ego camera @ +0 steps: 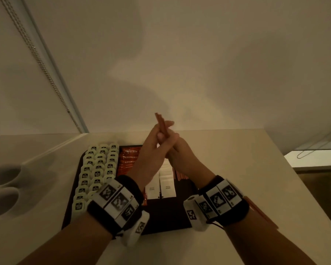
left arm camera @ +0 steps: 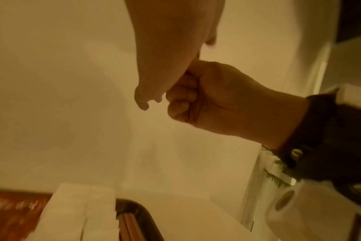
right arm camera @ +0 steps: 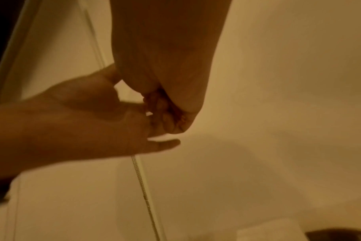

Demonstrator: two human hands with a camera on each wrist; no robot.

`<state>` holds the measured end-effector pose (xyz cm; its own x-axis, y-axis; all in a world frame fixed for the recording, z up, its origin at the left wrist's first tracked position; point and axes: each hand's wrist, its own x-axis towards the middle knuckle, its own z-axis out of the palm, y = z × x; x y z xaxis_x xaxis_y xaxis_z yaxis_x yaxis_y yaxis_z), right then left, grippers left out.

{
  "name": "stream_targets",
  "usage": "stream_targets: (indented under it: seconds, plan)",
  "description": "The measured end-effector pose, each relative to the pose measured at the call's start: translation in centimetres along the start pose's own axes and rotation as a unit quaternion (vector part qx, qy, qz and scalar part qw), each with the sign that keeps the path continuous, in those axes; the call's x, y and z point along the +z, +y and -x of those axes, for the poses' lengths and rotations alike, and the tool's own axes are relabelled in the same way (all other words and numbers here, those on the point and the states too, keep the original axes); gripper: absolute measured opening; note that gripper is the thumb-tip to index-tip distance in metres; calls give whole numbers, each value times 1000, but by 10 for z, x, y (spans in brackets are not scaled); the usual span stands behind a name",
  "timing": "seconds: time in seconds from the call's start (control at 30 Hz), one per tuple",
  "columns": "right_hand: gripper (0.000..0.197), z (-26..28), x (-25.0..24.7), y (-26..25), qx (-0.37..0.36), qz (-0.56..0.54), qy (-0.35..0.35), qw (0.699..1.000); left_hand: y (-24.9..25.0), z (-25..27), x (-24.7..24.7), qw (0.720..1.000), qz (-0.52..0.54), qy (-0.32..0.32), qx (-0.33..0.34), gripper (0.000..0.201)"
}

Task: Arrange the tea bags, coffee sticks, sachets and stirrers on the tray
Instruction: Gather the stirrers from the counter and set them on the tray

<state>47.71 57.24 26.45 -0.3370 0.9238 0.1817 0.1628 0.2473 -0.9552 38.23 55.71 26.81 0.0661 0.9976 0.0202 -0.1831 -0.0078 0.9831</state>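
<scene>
A dark tray (ego camera: 166, 217) lies on the pale counter. It holds columns of tea bags (ego camera: 99, 169), orange coffee sticks (ego camera: 128, 159), white sachets (ego camera: 167, 186) and brown stirrers (ego camera: 182, 177) along its right side. Above the tray's far end both hands meet on a bundle of stirrers (ego camera: 161, 124) that points up and away. My left hand (ego camera: 157, 136) pinches the bundle between thumb and stretched fingers. My right hand (ego camera: 173, 146) is curled round its lower end; in the left wrist view it shows as a fist (left arm camera: 196, 97).
Two pale cups (ego camera: 6, 186) stand on the counter left of the tray. Loose orange sticks (ego camera: 260, 211) lie on the counter past my right wrist. A steel sink (ego camera: 317, 169) sits at the right. A bead chain (ego camera: 42, 64) hangs on the left. A paper roll (left arm camera: 284, 202) shows under my right wrist.
</scene>
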Motion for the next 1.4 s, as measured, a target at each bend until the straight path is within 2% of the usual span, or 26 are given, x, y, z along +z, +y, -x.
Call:
stream_targets:
  seconds: [0.03, 0.13, 0.23, 0.27, 0.33, 0.4, 0.5, 0.53, 0.57, 0.63, 0.73, 0.83, 1.03, 1.2, 1.4]
  plan:
    - [26, 0, 0, 4, -2, 28, -5, 1000, 1, -1, 1, 1000, -15, 0, 9, 14]
    - [31, 10, -3, 12, 2, 99, -20, 995, -3, -1, 6, 999, -42, 10, 23, 27]
    - [40, 33, -19, 31, 61, 136, -60, 987, -13, 3, 6, 997, -53, 40, 25, 33]
    - [45, 44, -31, 45, 89, 163, -52, 981, -15, 3, 4, 998, -49, 43, 23, 33]
    - [45, 67, -68, 80, 142, 235, 14, 961, -17, 0, -2, 999, -3, 32, 5, 32]
    - [41, 98, -116, 119, 241, 343, 56, 906, -18, -3, -7, 999, 41, 23, -11, 32]
    - [39, 157, -172, 162, 455, 456, 43, 764, -19, -2, -11, 999, 23, 31, -14, 33]
    - [38, 175, -182, 171, 487, 471, 44, 734, -18, -1, -11, 999, 16, 32, -15, 33]
    - [37, 190, -187, 177, 497, 483, 51, 719, -18, 0, -10, 999, 14, 31, -17, 33]
    - [30, 208, -191, 186, 481, 499, 75, 717, -19, 2, -9, 999, 16, 24, -30, 33]
    - [18, 214, -187, 188, 470, 483, 115, 730, -21, 7, -6, 998, 27, 16, -62, 33]
    - [20, 213, -178, 184, 489, 457, 126, 732, -23, 11, -4, 996, 34, 7, -87, 32]
    - [28, 205, -156, 176, 496, 479, 157, 707, -25, 18, -6, 994, 19, -14, -106, 31]
    - [27, 204, -146, 181, 473, 537, 120, 688, -28, 27, -8, 994, -10, -25, -109, 31]
    - [25, 204, -141, 175, 470, 543, 102, 689, -32, 33, -17, 991, -47, -23, -120, 30]
